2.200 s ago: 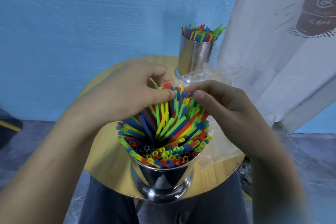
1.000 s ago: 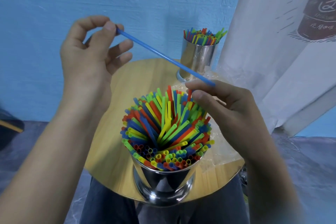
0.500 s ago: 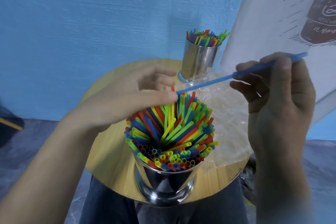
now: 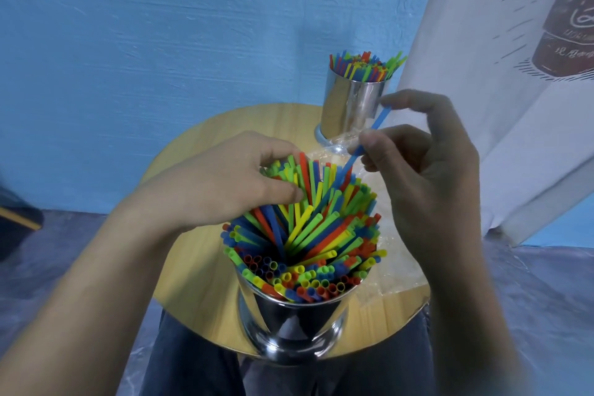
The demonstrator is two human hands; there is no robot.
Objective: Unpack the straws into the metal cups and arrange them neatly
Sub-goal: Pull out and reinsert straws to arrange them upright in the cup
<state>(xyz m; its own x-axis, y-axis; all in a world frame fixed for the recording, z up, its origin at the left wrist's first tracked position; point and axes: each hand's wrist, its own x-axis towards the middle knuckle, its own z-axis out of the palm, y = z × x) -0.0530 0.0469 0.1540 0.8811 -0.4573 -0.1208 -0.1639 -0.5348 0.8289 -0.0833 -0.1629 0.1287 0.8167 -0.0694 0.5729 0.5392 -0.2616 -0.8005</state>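
A shiny metal cup point(image 4: 289, 328) stands at the near edge of the round wooden table point(image 4: 196, 267), packed with colourful straws point(image 4: 308, 235) that fan outward. My left hand point(image 4: 225, 183) rests on the far-left straws, thumb and fingers curled round a cluster of them. My right hand point(image 4: 424, 167) pinches a single blue straw point(image 4: 369, 138) between thumb and fingers; the straw slants down with its lower end among the cup's straws. A second metal cup point(image 4: 353, 109) full of straws stands upright at the table's far side.
Crumpled clear plastic wrapping point(image 4: 395, 273) lies on the table to the right of the near cup and reaches toward the far cup. A white printed cloth point(image 4: 514, 74) hangs at the right. A blue wall is behind. My dark trousers show below the table edge.
The blue straw passed from my left hand to my right. My right hand has tilted it steeply and lowered its end into the near cup. My left hand settled onto the far-left straws.
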